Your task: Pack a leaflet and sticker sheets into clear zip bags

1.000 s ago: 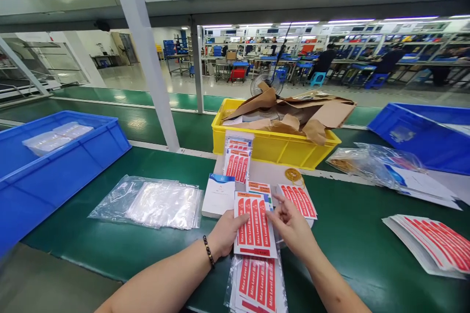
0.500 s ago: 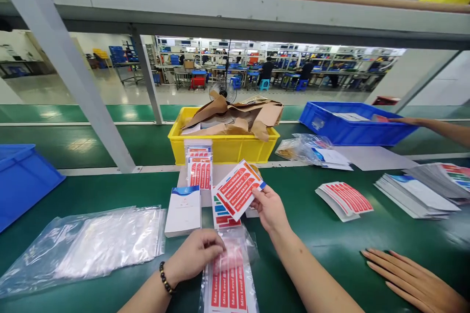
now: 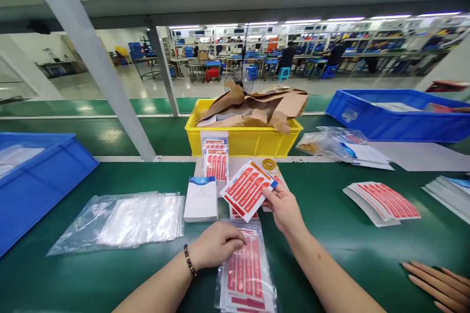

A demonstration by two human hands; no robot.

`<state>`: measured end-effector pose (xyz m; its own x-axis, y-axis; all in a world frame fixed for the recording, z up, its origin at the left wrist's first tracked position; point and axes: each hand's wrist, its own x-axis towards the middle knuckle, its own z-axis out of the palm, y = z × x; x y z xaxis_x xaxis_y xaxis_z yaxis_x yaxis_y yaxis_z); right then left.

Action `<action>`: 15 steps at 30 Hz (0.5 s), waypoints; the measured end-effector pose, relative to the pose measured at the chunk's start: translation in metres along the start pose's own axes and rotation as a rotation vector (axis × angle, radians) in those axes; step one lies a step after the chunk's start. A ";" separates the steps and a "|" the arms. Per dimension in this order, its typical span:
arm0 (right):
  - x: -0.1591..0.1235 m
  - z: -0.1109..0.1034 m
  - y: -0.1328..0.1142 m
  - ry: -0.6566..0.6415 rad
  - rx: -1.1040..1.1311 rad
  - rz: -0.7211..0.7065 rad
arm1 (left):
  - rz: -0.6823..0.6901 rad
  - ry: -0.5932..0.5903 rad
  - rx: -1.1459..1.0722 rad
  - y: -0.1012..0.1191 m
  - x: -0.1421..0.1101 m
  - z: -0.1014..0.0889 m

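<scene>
My right hand pinches a sticker sheet by its right edge. The sheet is white with red "Max Level" and "Min Level" strips and is tilted above the table. My left hand, fingers curled, grips the top part of a clear plastic bag; its fingertips are partly hidden. More red-striped sheets lie inside that bag. Just behind the left hand stands a stack of white booklets with a blue top edge. Another sheet under the held one is mostly covered.
Empty clear bags lie at left beside a blue bin. Filled bags lean on a yellow bin with brown paper. At right are a red sticker stack, another blue bin and a co-worker's hand.
The view has turned left, so the scene sits further right. The held sheet has come slightly closer to the booklets. The bag's raised top flap now lies flatter under my left hand.
</scene>
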<state>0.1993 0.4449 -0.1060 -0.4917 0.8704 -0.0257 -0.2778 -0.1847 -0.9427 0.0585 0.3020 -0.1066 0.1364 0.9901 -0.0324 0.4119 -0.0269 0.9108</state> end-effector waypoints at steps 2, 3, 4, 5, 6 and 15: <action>-0.001 0.002 0.001 -0.039 -0.049 0.033 | 0.006 0.025 -0.004 0.003 0.001 -0.001; -0.002 0.002 0.000 -0.059 -0.074 0.048 | 0.005 0.061 -0.025 0.003 0.001 -0.002; -0.002 0.001 -0.001 -0.078 -0.096 0.060 | -0.002 0.106 -0.053 0.002 0.001 -0.003; -0.002 -0.001 -0.003 -0.093 -0.116 0.067 | -0.016 0.151 -0.091 0.001 0.001 -0.004; -0.001 -0.003 -0.005 -0.104 -0.134 0.069 | -0.032 0.189 -0.132 -0.001 0.001 -0.006; -0.002 -0.005 -0.009 -0.279 -0.253 0.151 | -0.070 0.358 -0.202 -0.010 0.005 -0.005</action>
<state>0.2063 0.4473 -0.0992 -0.7263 0.6782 -0.1120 0.0100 -0.1525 -0.9883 0.0508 0.3077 -0.1137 -0.2222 0.9749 0.0157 0.2190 0.0342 0.9751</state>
